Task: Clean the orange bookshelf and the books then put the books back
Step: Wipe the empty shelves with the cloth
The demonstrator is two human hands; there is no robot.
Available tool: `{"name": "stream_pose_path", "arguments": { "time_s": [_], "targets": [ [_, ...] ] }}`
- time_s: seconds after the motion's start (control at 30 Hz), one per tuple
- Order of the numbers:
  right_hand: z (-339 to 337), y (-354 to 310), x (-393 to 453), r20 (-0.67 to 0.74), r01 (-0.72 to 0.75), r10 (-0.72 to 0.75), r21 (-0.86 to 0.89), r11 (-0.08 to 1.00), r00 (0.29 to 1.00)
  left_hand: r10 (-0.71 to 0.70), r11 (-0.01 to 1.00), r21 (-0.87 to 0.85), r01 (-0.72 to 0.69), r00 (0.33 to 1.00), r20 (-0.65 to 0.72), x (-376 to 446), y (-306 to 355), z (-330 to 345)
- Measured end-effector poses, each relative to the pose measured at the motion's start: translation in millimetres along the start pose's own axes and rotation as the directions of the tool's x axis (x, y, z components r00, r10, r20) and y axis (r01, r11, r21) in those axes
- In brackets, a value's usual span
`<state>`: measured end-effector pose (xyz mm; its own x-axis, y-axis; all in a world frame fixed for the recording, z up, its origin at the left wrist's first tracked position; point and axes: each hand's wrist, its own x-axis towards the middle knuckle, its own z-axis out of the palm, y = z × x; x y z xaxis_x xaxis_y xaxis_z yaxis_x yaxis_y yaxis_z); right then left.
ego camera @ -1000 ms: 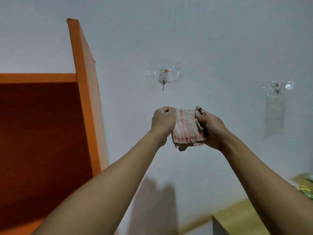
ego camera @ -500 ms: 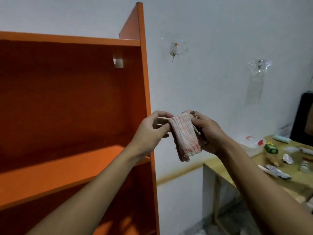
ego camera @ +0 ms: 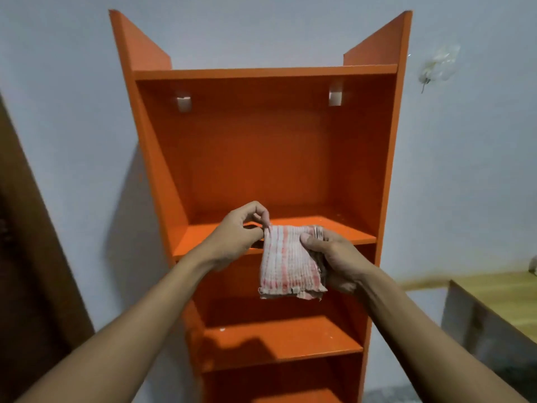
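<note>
orange bookshelf: upright against a pale wall, centre of view, shelves bare. folded cloth: pink-and-white striped, held in front of the upper shelf. right hand: fingers and thumb curled round the cloth's right side. left hand: thumb and forefinger pinching the cloth's top left corner, other fingers curled.

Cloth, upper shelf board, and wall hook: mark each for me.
cloth (ego camera: 287,260), head view, middle of the striped front face.
upper shelf board (ego camera: 343,232), head view, bare top near its right end.
wall hook (ego camera: 429,74), head view, clear plastic base.
</note>
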<state>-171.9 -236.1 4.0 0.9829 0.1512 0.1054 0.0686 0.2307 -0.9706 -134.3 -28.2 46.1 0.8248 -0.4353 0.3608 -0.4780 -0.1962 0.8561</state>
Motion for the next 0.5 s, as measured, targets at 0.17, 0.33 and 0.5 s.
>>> {"name": "stream_pose_path", "arguments": {
  "time_s": [0.17,0.33,0.5],
  "targets": [
    [25,-1,23,0.027,0.096,-0.092,-0.258,0.961,0.995,-0.196,0.967,-0.169,0.190,0.980,-0.021,-21,-13,-27],
    [27,-6,40,0.037,0.153,-0.149,-0.299,0.942,0.988,-0.082,0.996,-0.050,0.072,0.967,-0.241,-18,-21,-22],
    [13,-3,50,-0.076,0.104,-0.116,-0.156,0.982,0.990,-0.154,0.950,-0.301,0.082,0.962,-0.225,-4,-22,-9]
  ]
}}
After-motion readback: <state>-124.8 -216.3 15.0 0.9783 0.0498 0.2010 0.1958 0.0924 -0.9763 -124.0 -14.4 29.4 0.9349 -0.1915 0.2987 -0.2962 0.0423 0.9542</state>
